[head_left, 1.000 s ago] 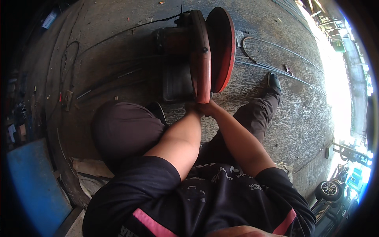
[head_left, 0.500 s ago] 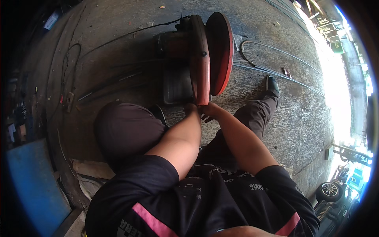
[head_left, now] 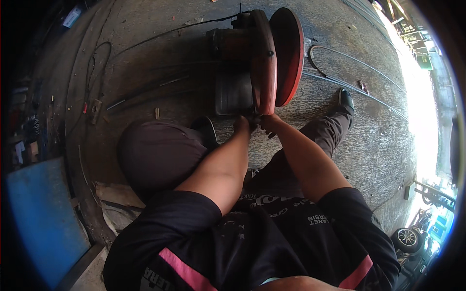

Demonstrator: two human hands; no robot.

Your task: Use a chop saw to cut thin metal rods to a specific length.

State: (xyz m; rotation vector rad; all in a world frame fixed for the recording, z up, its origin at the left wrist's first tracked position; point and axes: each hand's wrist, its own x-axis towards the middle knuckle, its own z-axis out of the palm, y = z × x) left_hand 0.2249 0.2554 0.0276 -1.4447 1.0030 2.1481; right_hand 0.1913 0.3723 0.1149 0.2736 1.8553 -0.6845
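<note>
Machine (head_left: 263, 63) sits on floor (head_left: 378, 131), before person (head_left: 291, 242). Left hand (head_left: 242, 124) and right hand (head_left: 270, 124) near each other at machine's near edge; can't tell whether clamped. Rods (head_left: 335, 80) right of machine; blue panel (head_left: 46, 213) left.

Left hand (head_left: 241, 127), fingers lost in shadow; right hand (head_left: 271, 123), fingertips indistinct near the red guard (head_left: 265, 87); anything gripped too dark to identify

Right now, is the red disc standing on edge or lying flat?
On edge: seen from above, the red disc shows as a narrow oval.
</note>
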